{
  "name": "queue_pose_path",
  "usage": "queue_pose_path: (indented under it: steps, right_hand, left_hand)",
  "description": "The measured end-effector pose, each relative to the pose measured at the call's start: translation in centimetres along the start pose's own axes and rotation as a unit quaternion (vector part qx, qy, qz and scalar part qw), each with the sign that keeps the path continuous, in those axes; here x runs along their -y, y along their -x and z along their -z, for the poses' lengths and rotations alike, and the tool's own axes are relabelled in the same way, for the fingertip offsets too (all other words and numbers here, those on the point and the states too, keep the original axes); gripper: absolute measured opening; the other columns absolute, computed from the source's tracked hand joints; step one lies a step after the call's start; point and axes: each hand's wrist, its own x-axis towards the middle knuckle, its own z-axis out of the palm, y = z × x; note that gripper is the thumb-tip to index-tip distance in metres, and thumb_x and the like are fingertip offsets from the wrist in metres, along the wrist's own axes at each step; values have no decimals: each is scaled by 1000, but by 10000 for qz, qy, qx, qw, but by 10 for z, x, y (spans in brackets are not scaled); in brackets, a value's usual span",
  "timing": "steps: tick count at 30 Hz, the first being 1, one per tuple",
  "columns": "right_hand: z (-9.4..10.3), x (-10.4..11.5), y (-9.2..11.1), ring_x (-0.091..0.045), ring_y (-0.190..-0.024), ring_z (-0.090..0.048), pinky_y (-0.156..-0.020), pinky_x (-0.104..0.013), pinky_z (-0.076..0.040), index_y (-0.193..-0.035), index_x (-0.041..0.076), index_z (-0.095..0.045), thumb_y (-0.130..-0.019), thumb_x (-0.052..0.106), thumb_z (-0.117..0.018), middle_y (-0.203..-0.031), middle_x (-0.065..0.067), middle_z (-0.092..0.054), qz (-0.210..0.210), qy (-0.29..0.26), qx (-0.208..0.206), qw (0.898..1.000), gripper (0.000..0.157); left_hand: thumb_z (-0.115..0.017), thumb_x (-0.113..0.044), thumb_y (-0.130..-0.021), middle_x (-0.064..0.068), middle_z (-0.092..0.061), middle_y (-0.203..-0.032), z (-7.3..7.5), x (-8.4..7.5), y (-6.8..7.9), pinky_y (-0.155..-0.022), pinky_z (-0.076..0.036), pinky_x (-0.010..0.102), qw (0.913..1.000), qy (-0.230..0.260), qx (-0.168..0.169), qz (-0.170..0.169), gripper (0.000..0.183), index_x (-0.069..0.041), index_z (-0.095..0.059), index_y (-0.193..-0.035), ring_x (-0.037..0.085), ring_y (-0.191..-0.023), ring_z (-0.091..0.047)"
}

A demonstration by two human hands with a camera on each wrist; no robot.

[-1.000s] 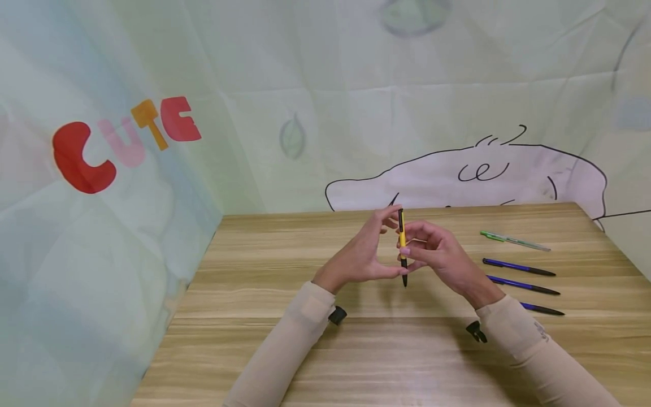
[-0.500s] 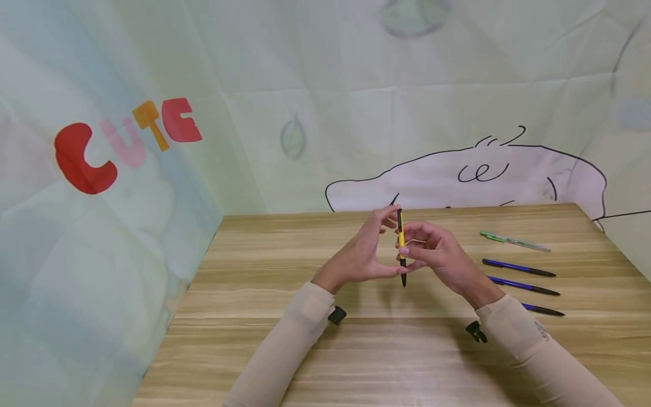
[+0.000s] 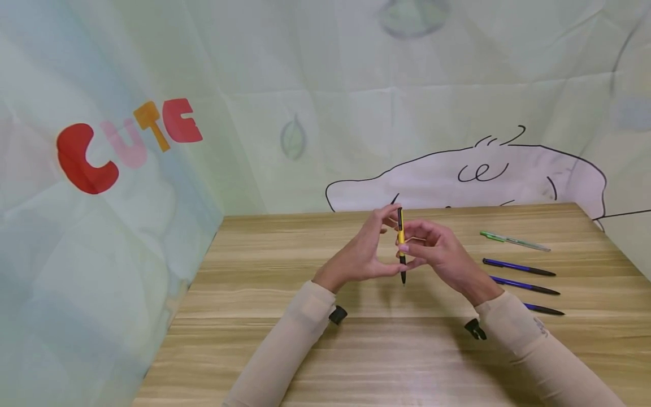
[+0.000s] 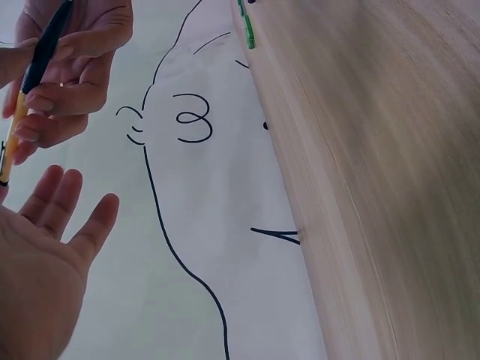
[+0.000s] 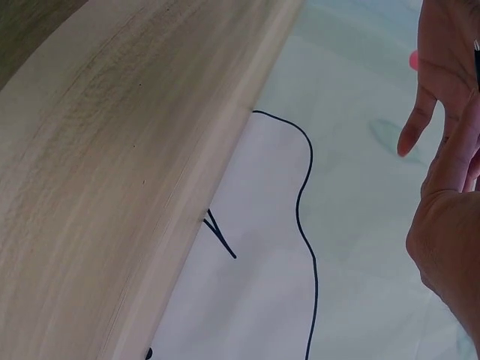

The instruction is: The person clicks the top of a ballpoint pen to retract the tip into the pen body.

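Note:
A yellow and black click pen (image 3: 401, 238) stands nearly upright above the table, its writing end down. My right hand (image 3: 441, 253) pinches its yellow barrel between thumb and fingers. My left hand (image 3: 358, 249) spans the pen, with the index finger at the top end and the thumb against the lower black grip. In the left wrist view, the other fingers of the left hand (image 4: 37, 281) stand away from the barrel. At the edge of the right wrist view, a metal point shows at the end of the pen (image 5: 477, 66).
To the right on the wooden table (image 3: 285, 254) lie a clear pen with a green clip (image 3: 513, 241) and several blue and black pens (image 3: 519, 267); the right arm partly covers the lower ones. Printed fabric (image 3: 285, 85) hangs behind and at the left.
The pen has shifted very slightly up and left, and a thin tip now shows below its black end. Both hands keep nearly the same grip. The pens on the table have not moved.

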Motion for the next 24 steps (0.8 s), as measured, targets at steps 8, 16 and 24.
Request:
queue_pose_path:
  steps: [8,16,24]
  right_hand:
    - [0,-3,0,-19,-96,-70,-74,-47,-62,-122,8,-61,-98,3,-65,-109,-7,-63,-165,-35,28,9999,25]
    - [-3,-3,1,-21,-98,-67,-77,-49,-62,-122,8,-59,-99,12,-67,-112,-10,-61,-478,188,-102,9986,25]
    - [-1,-3,2,-22,-101,-65,-78,-49,-61,-122,7,-60,-99,13,-67,-113,-19,-59,-442,345,-66,9984,25]
  left_hand:
    - [-90,-24,-76,8,-40,-142,1,0,0,-111,-42,36,9997,-195,70,138,115,-16,-11,-159,19,-131,-44]
    - [-92,-28,-74,10,-42,-139,1,1,0,-113,-40,31,9990,-426,70,84,120,-13,-9,-160,28,-130,-47]
    - [-91,-29,-74,9,-44,-138,4,1,0,-114,-38,29,9974,-716,-40,8,117,-9,-13,-159,24,-130,-47]
